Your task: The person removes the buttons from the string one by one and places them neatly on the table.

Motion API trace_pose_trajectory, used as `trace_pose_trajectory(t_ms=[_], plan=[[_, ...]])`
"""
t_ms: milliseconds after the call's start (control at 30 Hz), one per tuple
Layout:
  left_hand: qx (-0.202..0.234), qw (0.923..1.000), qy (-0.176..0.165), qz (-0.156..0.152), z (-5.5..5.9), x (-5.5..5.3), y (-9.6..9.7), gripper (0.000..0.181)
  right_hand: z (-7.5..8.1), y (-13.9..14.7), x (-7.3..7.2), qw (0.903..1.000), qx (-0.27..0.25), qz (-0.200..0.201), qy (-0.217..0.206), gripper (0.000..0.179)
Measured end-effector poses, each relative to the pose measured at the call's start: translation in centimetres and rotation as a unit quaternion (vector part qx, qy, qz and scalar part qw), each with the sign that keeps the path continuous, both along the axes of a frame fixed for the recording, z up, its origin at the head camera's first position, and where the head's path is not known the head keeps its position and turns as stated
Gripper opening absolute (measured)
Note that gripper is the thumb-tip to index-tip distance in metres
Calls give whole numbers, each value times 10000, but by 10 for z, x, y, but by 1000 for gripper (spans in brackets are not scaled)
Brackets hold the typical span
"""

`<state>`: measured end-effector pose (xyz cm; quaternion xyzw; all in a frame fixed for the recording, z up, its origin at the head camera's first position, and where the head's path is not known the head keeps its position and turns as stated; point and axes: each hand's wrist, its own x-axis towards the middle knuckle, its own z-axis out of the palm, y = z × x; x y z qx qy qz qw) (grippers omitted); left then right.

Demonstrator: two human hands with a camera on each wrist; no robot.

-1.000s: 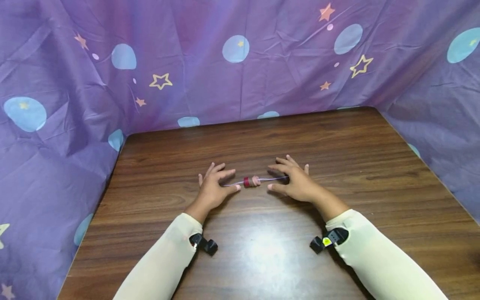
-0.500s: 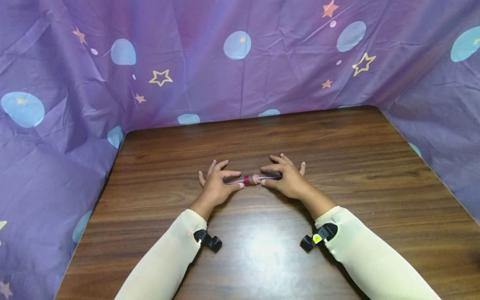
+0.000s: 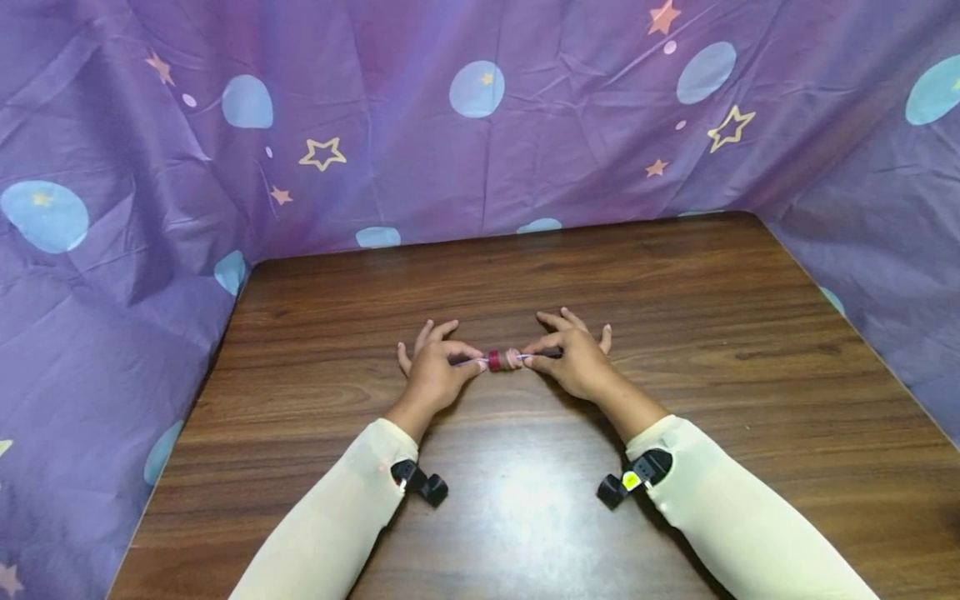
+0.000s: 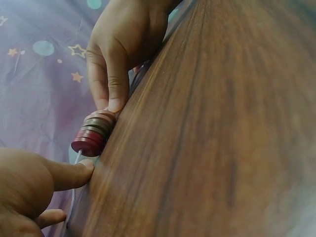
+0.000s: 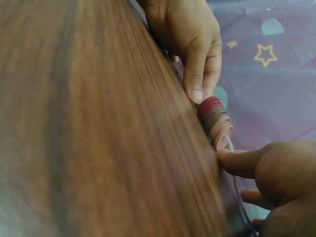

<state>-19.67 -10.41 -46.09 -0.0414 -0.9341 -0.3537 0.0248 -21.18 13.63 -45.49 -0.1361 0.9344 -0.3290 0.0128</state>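
Fingers of the left hand (image 3: 435, 372) and the right hand (image 3: 581, 362) are clamped, thumb to index, on a pale purple cord (image 4: 73, 201), one hand at each end of a short stack of discs (image 3: 505, 360).

Left edge of the head view: a purple cloth (image 3: 360, 100) printed with blue circles and stars hangs in folds and runs across the top to the right edge. Lower left: a cream left sleeve (image 3: 322, 517), with a black wrist device (image 3: 420, 482) at its cuff. A brown wood-grain table (image 3: 315, 325) spans the middle and lower frame, with a bright glare low in the centre.

Left of centre, the left hand pinches the cord just beside the stack's red end; its other three fingers are spread apart, clear of the cord. At frame centre, the stack is threaded on the cord, on its side, red at left, brown in the middle, pink at right. Whether it touches the tabletop cannot be told. Right of centre, the right hand pinches the cord just beside the pink end, its other fingers likewise spread. Lower right: a second black device (image 3: 611, 492), bearing a yellow mark, and a cream right sleeve (image 3: 750, 508).
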Motion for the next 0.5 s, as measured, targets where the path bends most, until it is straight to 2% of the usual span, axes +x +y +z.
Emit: trace_pose_trajectory(t_ms=[300,500], plan=[[71,10000,62,-8,1,0,0,8,-1,-1,3,9997,5,-146,202,8],[200,9998,14,-14,3,2,-1,8,-1,-2,5,9992,-216,-124,314,7]])
